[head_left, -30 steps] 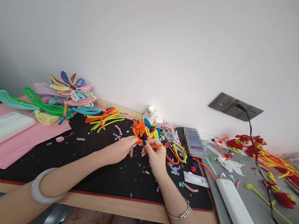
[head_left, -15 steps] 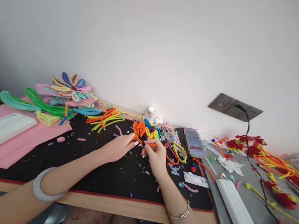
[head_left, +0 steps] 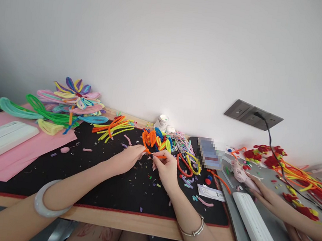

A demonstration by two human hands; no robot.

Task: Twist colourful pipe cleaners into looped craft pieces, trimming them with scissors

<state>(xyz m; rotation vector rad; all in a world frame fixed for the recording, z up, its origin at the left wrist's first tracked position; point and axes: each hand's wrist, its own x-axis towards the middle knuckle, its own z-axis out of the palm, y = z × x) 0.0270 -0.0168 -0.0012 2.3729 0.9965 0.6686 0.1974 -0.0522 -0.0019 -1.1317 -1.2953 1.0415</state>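
Over the middle of the black mat (head_left: 94, 184), my left hand (head_left: 129, 158) pinches an orange pipe cleaner (head_left: 160, 157) between thumb and fingers. My right hand (head_left: 168, 170) is closed on the same pipe cleaner, a short way to the right, and a straight end of it lies along the fingers. The fingertips of both hands almost meet. Just beyond them sits a bundle of orange pipe cleaner loops (head_left: 149, 138). Yellow, blue and red loops (head_left: 167, 143) lie against its right side. Whether the held piece joins the orange bundle, I cannot tell.
Orange and yellow pipe cleaners (head_left: 111, 129) lie back left, near flower-like looped bundles (head_left: 77, 96). A phone (head_left: 210, 154) and a paper cup (head_left: 163, 123) stand toward the wall. At right, a co-worker's hand holds a pink tool (head_left: 241, 175) beyond a white case (head_left: 257, 228).
My hands have shifted only slightly, still gripping the orange pipe cleaner. A co-worker's arm has reached in from the right with a pink tool, and the black cable there has moved.
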